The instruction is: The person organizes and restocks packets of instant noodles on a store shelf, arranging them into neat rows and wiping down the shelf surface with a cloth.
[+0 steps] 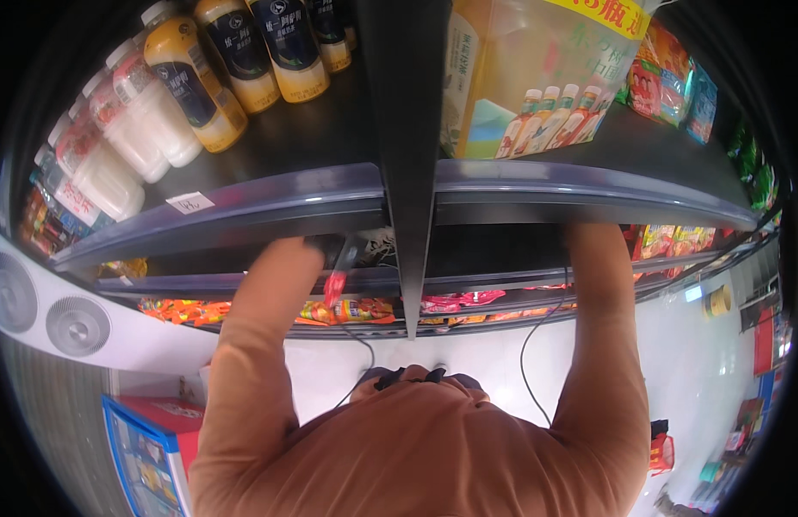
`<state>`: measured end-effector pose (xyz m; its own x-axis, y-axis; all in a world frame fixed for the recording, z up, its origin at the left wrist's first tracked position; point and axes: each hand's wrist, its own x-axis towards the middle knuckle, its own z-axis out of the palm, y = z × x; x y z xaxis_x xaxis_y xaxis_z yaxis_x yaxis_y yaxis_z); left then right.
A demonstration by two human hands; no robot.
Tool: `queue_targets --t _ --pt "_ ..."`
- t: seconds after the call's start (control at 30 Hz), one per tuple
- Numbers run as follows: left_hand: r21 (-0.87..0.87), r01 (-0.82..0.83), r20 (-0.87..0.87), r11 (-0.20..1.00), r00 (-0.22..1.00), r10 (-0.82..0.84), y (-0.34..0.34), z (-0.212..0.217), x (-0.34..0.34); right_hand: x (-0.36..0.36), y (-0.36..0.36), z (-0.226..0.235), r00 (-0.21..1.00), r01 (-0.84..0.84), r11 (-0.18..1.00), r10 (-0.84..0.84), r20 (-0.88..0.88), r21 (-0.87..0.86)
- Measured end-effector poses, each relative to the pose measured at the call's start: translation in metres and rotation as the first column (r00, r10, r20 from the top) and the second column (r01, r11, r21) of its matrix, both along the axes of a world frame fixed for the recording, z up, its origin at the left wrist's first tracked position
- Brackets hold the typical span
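Both my arms, in orange sleeves, reach forward under the edge of a dark store shelf (244, 207). My left hand (306, 252) is mostly hidden beneath that edge. Right by it are a dark object and a small red packet (333, 288), and I cannot tell whether the hand holds them. My right forearm (599, 284) disappears under the shelf to the right of the black upright post (409, 172), and its hand is hidden. Below my arms, a lower shelf carries rows of orange and red snack packets (356, 310).
The top shelf holds yellow and white drink bottles (201, 86) on the left, a large drinks carton (528, 77) in the middle and snack bags (666, 77) on the right. A white unit with round grilles (76, 326) stands at the left, a blue and red box (149, 439) below it.
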<state>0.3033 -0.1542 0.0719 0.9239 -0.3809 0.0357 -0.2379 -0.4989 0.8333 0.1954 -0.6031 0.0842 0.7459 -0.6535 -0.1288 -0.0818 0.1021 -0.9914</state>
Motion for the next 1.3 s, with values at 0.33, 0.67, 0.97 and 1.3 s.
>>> queue_targets --t 0.33,0.67,0.97,1.3 --pt "0.307 -0.123 0.303 0.944 0.953 0.025 -0.012 -0.015 0.042 -0.177 0.081 0.027 0.992 -0.083 0.988 0.070 0.107 0.128" --pt "0.357 -0.186 0.576 0.915 0.816 -0.059 -0.018 -0.011 0.025 -0.259 0.115 0.020 0.940 0.161 0.953 -0.227 0.252 0.259" --pt "0.192 -0.329 0.920 0.925 0.389 -0.052 -0.041 0.010 -0.017 -0.253 0.122 -0.003 0.914 0.050 0.959 -0.156 0.374 0.279" --pt "-0.696 -0.473 -0.442 0.541 0.875 0.198 0.058 0.055 -0.105 -0.219 0.151 -0.068 0.696 -0.667 0.668 0.401 0.596 0.329"
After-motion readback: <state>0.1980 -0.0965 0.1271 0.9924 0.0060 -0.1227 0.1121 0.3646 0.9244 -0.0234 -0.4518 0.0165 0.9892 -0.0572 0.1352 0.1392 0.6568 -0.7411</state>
